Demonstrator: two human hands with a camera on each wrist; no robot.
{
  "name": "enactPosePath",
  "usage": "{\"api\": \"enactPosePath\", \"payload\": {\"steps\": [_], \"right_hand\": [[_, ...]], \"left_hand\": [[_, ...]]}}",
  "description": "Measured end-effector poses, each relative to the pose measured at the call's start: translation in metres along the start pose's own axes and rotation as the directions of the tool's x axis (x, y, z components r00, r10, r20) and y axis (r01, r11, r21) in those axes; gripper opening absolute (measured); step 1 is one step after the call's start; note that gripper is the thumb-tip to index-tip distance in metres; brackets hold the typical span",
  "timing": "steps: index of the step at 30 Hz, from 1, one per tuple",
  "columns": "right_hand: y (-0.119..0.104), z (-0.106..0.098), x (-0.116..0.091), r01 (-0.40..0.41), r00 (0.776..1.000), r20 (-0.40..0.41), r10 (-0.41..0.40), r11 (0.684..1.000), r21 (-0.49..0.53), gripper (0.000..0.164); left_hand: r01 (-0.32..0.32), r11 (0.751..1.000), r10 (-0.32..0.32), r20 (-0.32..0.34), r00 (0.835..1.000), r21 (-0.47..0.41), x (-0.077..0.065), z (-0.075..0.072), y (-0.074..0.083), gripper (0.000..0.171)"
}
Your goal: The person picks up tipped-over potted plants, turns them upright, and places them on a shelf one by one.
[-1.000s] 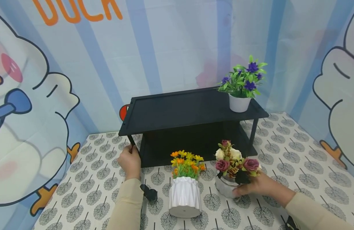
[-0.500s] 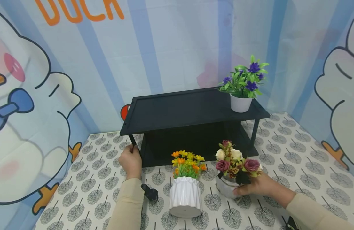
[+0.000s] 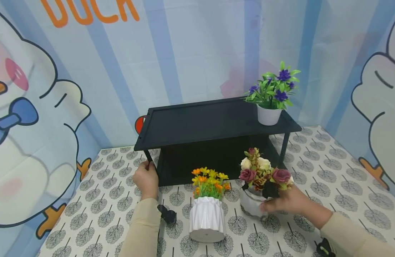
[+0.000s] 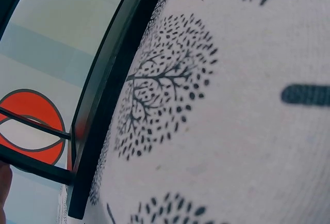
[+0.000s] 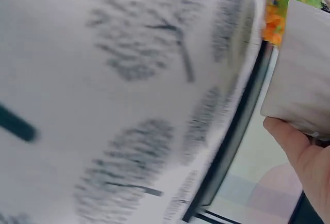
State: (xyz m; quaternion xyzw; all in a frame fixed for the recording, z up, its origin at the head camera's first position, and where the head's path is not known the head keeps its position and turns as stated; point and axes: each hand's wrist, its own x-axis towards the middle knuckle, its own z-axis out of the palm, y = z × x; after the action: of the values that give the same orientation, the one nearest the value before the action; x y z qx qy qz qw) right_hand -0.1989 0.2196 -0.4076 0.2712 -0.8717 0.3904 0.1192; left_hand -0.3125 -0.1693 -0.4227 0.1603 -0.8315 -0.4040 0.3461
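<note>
Here, rose pot (image 3: pixel 251 205) clamped in right grip (image 3: pixel 287 201), fingers seemingly behind; left grip (image 3: pixel 146 180) holding shelf leg (image 3: pixel 148 155).

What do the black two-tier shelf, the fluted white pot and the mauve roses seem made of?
Black two-tier shelf: smooth satin surface suggests painted metal or plastic, unclear which. Fluted white pot: probably glazed ceramic, given its glossy highlights; possibly plastic. Mauve roses: likely fabric; matte petals show no shine.

Backdrop (image 3: pixel 203 53): bright, evenly lit, faintly hazy
Shelf (image 3: pixel 197 125): top readable, space beneath deep in shadow; edge bowed in the left wrist view
Held pot (image 5: pixel 304 74): greyed, softly shaded
Tablecloth (image 3: pixel 97 214): clear from the head, dimmer at left wrist, blurred at right wrist
</note>
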Motion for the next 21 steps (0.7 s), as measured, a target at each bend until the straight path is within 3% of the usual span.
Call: {"api": "enactPosePath", "payload": {"steps": [8, 10, 15, 21], "right_hand": [[-0.017, -0.019, 0.017, 0.001, 1.000, 0.002, 0.000, 0.999, -0.038, 0.092], [-0.021, -0.024, 0.023, 0.029, 1.000, -0.004, -0.029, 0.999, -0.028, 0.092], [-0.033, -0.039, 0.039, 0.094, 0.994, -0.037, -0.099, 0.989, -0.115, 0.091], [-0.050, -0.057, 0.061, 0.064, 0.993, -0.094, -0.073, 0.993, -0.095, 0.093]], "left_hand": [[0.006, 1.000, -0.006, 0.001, 1.000, -0.011, 0.000, -0.001, 0.000, 0.021], [0.002, 1.000, -0.002, -0.001, 1.000, -0.012, 0.000, -0.001, 0.000, 0.021], [-0.011, 1.000, 0.011, -0.008, 1.000, -0.011, 0.001, 0.000, 0.000, 0.020], [-0.013, 1.000, 0.013, -0.010, 1.000, -0.007, 0.000, 0.000, 0.000, 0.020]]}}
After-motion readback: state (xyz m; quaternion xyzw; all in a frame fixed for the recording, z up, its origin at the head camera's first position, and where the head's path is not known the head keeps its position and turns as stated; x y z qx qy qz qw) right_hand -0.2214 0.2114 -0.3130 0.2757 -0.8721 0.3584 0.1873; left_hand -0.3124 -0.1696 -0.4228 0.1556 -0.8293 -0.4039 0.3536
